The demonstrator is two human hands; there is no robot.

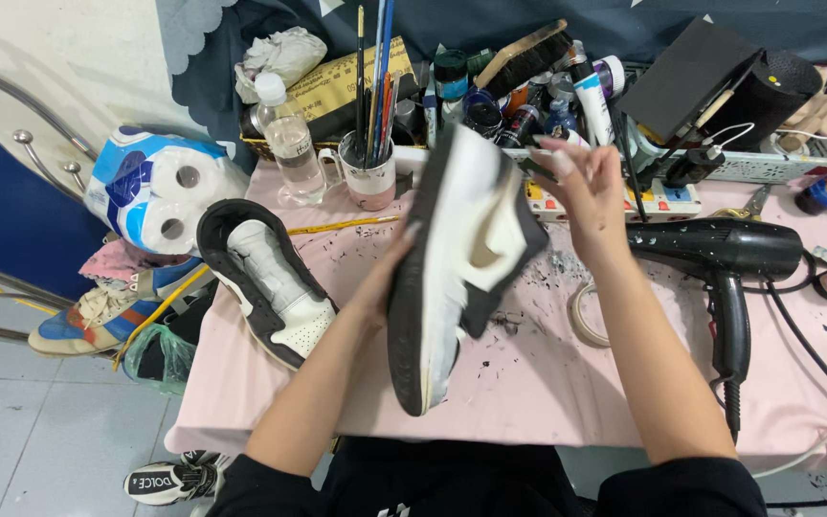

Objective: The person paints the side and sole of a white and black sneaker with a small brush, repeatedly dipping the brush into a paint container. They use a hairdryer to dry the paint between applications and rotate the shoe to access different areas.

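Observation:
A black and white sneaker [452, 268] is held up on its side above the pink table [547, 373], its sole edge facing me. My left hand [380, 287] grips it from the left, behind the sole. My right hand [581, 187] is at the shoe's upper right, fingers spread and touching the upper near the toe end. A second black and white sneaker [265, 278] lies on the table's left part, opening up.
A black hair dryer [729, 258] lies on the right with its cord trailing. At the back stand a cup of brushes [370, 172], a plastic bottle [291, 144], paint tubes and jars. A pack of toilet rolls [160, 191] and other shoes sit left.

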